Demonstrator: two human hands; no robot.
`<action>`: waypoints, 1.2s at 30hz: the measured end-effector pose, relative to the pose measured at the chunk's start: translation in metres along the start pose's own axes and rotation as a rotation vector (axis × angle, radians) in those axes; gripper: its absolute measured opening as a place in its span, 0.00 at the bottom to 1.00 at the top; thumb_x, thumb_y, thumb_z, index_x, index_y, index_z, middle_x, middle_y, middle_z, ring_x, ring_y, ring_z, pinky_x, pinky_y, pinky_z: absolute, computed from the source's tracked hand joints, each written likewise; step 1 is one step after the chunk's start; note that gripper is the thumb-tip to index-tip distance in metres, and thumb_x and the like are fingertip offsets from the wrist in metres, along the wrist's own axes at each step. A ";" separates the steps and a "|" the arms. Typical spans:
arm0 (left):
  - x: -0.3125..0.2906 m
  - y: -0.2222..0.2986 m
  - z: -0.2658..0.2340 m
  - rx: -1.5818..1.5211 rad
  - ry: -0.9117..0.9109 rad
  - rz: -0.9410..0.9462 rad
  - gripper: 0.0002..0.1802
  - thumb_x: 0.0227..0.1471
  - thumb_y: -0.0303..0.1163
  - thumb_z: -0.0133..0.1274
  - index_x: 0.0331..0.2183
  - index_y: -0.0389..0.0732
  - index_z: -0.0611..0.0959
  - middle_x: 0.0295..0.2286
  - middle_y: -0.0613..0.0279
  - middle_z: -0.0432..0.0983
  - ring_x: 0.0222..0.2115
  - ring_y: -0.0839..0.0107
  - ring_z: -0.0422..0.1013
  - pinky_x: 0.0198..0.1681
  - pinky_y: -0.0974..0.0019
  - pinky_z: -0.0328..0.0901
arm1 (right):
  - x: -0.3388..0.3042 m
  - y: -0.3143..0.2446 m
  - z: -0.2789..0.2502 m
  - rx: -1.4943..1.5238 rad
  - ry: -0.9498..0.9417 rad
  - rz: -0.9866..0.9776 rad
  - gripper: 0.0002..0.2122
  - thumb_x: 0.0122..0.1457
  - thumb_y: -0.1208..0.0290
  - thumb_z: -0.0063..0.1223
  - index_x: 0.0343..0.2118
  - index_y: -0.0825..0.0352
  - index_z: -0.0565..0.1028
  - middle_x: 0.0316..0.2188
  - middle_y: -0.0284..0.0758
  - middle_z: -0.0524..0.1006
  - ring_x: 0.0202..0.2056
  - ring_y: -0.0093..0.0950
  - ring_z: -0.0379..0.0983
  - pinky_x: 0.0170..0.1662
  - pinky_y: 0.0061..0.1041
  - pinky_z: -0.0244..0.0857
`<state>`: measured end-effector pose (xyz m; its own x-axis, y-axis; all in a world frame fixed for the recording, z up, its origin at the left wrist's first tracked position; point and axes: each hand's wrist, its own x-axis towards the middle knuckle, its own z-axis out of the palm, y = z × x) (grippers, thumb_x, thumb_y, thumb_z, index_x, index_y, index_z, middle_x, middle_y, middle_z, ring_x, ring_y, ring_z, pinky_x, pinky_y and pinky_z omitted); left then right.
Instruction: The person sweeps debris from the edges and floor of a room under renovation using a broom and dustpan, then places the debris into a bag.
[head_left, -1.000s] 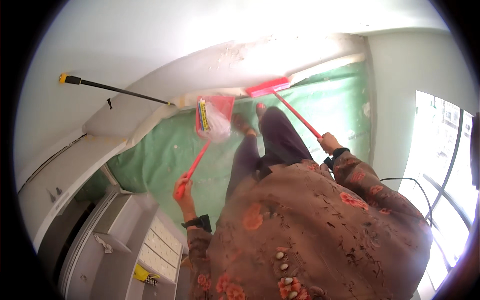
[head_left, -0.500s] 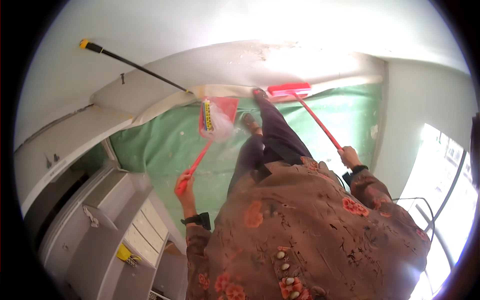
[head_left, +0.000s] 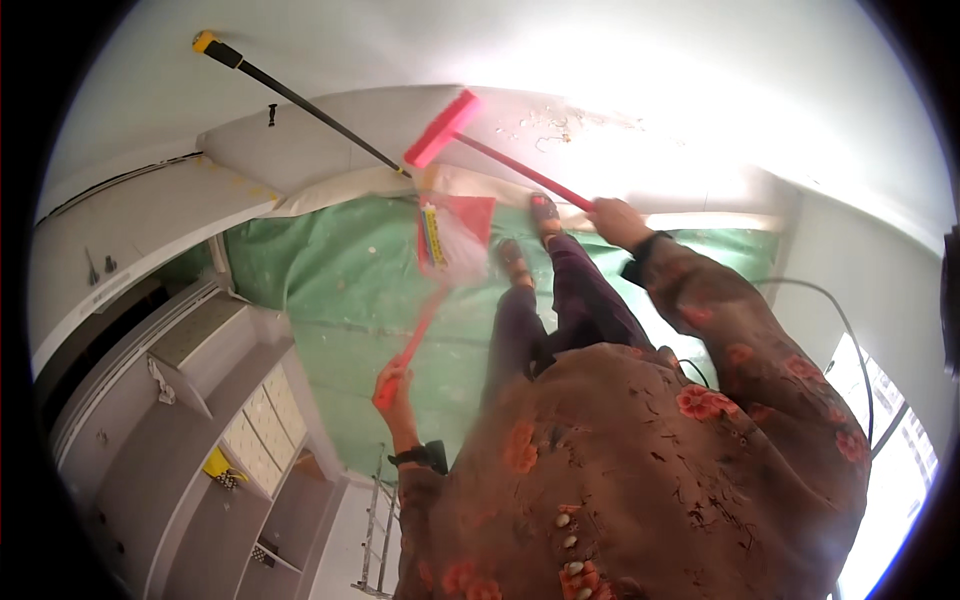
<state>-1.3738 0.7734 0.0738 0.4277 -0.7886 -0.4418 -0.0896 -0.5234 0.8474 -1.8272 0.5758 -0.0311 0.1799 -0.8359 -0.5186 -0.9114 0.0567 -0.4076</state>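
Note:
My left hand (head_left: pixel 391 386) is closed around the red handle of a dustpan (head_left: pixel 478 216). In the pan lie a crumpled clear plastic bag (head_left: pixel 460 252) and a yellow-and-blue tube-like piece (head_left: pixel 432 236). The pan is low over the green floor sheet, and I cannot tell whether it touches. My right hand (head_left: pixel 620 222) grips the red stick of a broom (head_left: pixel 520 170). The broom's pink-red head (head_left: pixel 442 128) is raised and tilted, up and to the right of a black pole's lower end. Its bristles are not distinct.
A green sheet (head_left: pixel 340 260) covers the floor, with a pale strip along the wall. A black pole with a yellow end (head_left: pixel 310 105) leans on the wall. Open shelving (head_left: pixel 190 440) stands at left, a metal ladder (head_left: pixel 375 530) beside it. A dark cable (head_left: pixel 840 305) loops at right.
The broom has swung up and to the left, off the floor by the right foot. My right arm has reached forward. The dustpan sits slightly further right in the picture, with the view shifted.

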 end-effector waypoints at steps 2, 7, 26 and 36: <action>-0.010 0.000 0.008 -0.002 0.037 -0.025 0.05 0.43 0.18 0.55 0.26 0.36 0.76 0.40 0.50 0.74 0.42 0.65 0.69 0.44 0.65 0.66 | 0.057 -0.027 0.008 0.042 -0.073 0.010 0.11 0.54 0.66 0.47 0.31 0.70 0.74 0.29 0.47 0.76 0.36 0.43 0.73 0.39 0.41 0.66; -0.020 0.000 0.020 -0.054 0.028 -0.044 0.04 0.45 0.19 0.54 0.28 0.35 0.76 0.42 0.49 0.73 0.43 0.62 0.69 0.45 0.64 0.68 | 0.125 -0.050 0.028 -0.025 -0.042 -0.035 0.10 0.52 0.70 0.44 0.30 0.69 0.76 0.30 0.46 0.77 0.36 0.42 0.74 0.39 0.38 0.68; -0.004 -0.001 0.068 -0.076 -0.103 -0.103 0.04 0.48 0.20 0.51 0.31 0.35 0.75 0.46 0.48 0.69 0.46 0.61 0.67 0.45 0.63 0.69 | -0.133 0.217 -0.098 -0.257 -0.183 0.591 0.11 0.56 0.64 0.46 0.37 0.66 0.73 0.32 0.44 0.76 0.39 0.42 0.72 0.43 0.41 0.64; -0.004 -0.008 0.065 -0.102 -0.188 -0.010 0.05 0.47 0.17 0.50 0.30 0.34 0.76 0.44 0.47 0.70 0.45 0.61 0.68 0.44 0.63 0.70 | -0.180 0.174 -0.099 -0.136 -0.036 0.456 0.11 0.56 0.64 0.47 0.33 0.67 0.75 0.29 0.46 0.76 0.35 0.44 0.72 0.39 0.42 0.63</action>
<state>-1.4333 0.7594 0.0490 0.2519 -0.8350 -0.4893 0.0094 -0.5035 0.8640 -2.0552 0.6817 0.0657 -0.2388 -0.7230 -0.6483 -0.9402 0.3391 -0.0319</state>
